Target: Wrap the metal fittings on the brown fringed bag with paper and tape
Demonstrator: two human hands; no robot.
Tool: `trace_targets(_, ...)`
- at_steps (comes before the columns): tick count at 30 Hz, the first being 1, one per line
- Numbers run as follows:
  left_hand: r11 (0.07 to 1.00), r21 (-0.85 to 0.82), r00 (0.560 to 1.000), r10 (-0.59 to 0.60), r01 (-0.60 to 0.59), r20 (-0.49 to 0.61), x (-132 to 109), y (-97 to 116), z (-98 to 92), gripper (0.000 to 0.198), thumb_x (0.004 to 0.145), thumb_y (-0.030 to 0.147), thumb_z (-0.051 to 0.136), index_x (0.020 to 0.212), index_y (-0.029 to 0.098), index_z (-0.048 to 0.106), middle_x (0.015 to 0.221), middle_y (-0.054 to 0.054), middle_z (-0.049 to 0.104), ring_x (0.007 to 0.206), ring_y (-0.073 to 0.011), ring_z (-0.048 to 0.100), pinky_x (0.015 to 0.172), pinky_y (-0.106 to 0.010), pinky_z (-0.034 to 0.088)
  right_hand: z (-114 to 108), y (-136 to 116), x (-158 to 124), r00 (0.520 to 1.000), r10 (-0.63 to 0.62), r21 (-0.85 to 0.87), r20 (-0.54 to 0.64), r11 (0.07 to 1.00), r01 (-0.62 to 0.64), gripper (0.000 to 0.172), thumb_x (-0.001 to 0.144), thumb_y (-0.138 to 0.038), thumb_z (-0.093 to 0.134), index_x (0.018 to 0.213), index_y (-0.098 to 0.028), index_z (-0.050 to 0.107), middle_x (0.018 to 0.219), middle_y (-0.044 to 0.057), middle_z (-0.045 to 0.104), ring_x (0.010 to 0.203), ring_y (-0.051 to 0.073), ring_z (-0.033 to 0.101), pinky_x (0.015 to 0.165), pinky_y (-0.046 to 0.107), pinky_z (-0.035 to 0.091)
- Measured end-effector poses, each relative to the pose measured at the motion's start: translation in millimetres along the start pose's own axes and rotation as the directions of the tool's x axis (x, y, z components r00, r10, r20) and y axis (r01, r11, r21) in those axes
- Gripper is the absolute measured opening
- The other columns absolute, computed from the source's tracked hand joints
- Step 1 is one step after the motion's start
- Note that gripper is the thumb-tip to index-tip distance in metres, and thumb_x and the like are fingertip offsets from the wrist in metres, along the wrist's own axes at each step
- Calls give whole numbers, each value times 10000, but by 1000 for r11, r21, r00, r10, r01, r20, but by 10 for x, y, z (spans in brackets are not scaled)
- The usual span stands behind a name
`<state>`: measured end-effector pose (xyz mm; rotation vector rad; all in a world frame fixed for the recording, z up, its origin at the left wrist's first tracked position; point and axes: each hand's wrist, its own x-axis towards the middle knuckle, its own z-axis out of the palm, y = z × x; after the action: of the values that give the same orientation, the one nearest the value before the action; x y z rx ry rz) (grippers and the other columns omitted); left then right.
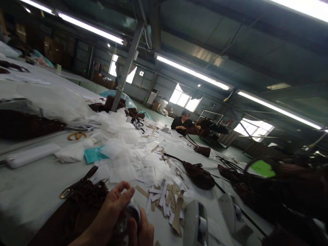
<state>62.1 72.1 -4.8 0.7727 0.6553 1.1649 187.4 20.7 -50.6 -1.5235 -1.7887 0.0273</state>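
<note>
A round, shiny, see-through object [133, 209], which looks like a roll of clear tape, is held low in front of me. My left hand [114, 206] is closed on it from the left, thumb and forefinger near its top. From below and the right, my right hand [143, 229] grips it, fingers partly hidden behind the roll. A dark brown bag with fringe [85, 198] and a metal clasp lies under and left of my left forearm. Right of my hands stand two tape dispensers [196, 222], blurred.
Cut paper strips [165, 198] and white sheets [123, 143] cover the middle of the table. Brown bags [198, 176] lie right. Yellow-handled scissors [77, 136], a teal packet [95, 154] and a metal post [128, 65] are farther left. A co-worker [183, 123] sits across.
</note>
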Motion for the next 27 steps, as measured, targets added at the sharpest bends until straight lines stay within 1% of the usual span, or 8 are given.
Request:
trace_targets(3, 951, 302, 978, 1, -65, 209, 19, 43, -27, 448, 778, 615, 614, 900, 190, 547, 541, 74, 485, 439, -75, 404, 431, -160, 296, -9, 159, 33, 995, -94, -104, -16, 990, 91, 471, 964, -474, 197, 798, -228, 563, 474, 8, 587, 372, 189, 575, 367, 261, 356)
trace_targets(6, 740, 624, 890, -80, -249, 450, 58, 190, -24, 455, 802, 555, 607, 1068, 185, 610, 635, 26, 600, 542, -117, 511, 501, -182, 349, -69, 205, 119, 955, -296, -227, 26, 928, 294, 457, 952, -377, 219, 693, -217, 559, 471, 24, 593, 370, 197, 577, 373, 278, 318)
trace_targets(8, 624, 708, 860, -109, -332, 499, 99, 287, 42, 357, 830, 479, 596, 1031, 187, 642, 670, 10, 638, 585, -131, 545, 533, -190, 371, -150, 169, 203, 936, -349, -198, 54, 915, 352, 416, 941, -310, 257, 711, -204, 588, 524, 30, 630, 435, 190, 617, 413, 266, 347)
trace_targets(12, 756, 614, 901, -78, -226, 427, 217, 303, 224, 381, 857, 516, 548, 972, 156, 591, 566, 33, 577, 469, -102, 477, 434, -173, 308, -283, 92, 343, 984, -176, 57, 26, 983, 174, 396, 951, -412, 295, 1017, -165, 597, 730, 57, 700, 610, 176, 663, 534, 238, 438)
trace_targets(17, 939, 339, 989, 11, -62, 150, 391, 79, 242, 498, 752, 650, 618, 897, 185, 514, 448, 117, 376, 361, -53, 288, 359, -149, 186, -119, 131, 354, 991, 114, 246, 67, 961, -127, 543, 868, -666, 347, 759, -190, 585, 599, 16, 612, 533, 153, 549, 504, 238, 377)
trace_targets(20, 955, 298, 998, -17, -2, 60, 482, -8, 168, 523, 712, 666, 651, 888, 192, 520, 442, 121, 377, 335, -47, 284, 349, -148, 181, -19, 209, 330, 985, 142, 304, 98, 938, -166, 594, 797, -753, 391, 739, -193, 579, 571, -1, 587, 499, 135, 501, 482, 240, 323)
trace_targets(23, 970, 240, 994, -71, 49, 84, 553, -18, 93, 532, 692, 664, 675, 900, 198, 523, 485, 98, 467, 327, -55, 351, 357, -160, 249, -82, 335, 312, 981, 127, 282, 143, 945, -164, 639, 715, -832, 424, 688, -206, 552, 494, -32, 508, 442, 115, 421, 449, 247, 258)
trace_targets(27, 987, 128, 989, -106, 93, 99, 587, 19, 63, 549, 634, 634, 744, 892, 211, 506, 575, 62, 571, 391, -99, 500, 397, -181, 353, -210, 497, 288, 977, 121, 245, 175, 956, -162, 614, 801, -772, 361, 685, -209, 578, 498, -24, 496, 461, 124, 452, 484, 247, 283)
